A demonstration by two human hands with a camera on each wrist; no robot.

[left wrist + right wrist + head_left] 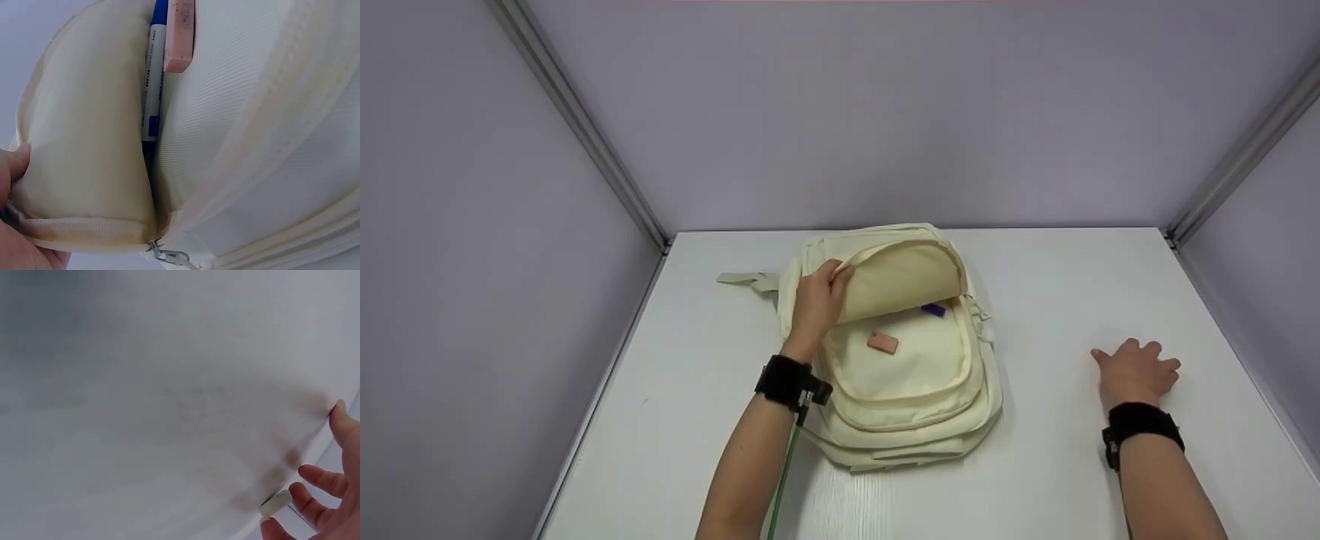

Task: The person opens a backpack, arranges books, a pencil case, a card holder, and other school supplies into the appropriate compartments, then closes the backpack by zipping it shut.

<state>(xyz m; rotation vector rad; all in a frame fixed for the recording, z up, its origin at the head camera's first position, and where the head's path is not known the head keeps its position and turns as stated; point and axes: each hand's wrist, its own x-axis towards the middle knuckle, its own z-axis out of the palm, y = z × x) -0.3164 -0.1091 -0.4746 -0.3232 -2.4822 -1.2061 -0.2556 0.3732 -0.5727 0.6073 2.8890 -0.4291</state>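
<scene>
A cream backpack (907,375) lies on the white table, its front pocket flap (907,277) folded back. My left hand (819,300) pinches the flap's left edge and holds it up; the thumb (19,160) shows on the fabric in the left wrist view. A pink eraser (883,343) lies on the pocket front. Beside it, a blue-and-white marker (153,84) sits in the fold under the flap; its blue end (934,309) shows from above. To the right, my right hand (1136,375) has its fingers spread at the table, fingertips touching a small whitish piece (275,502), hidden in the head view.
A strap (746,279) sticks out left of the backpack. Grey-white panels (915,112) enclose the table (1050,300) at the back and both sides. A green cable (785,472) runs down from the left wristband. A metal zipper pull (169,256) hangs by the flap's corner.
</scene>
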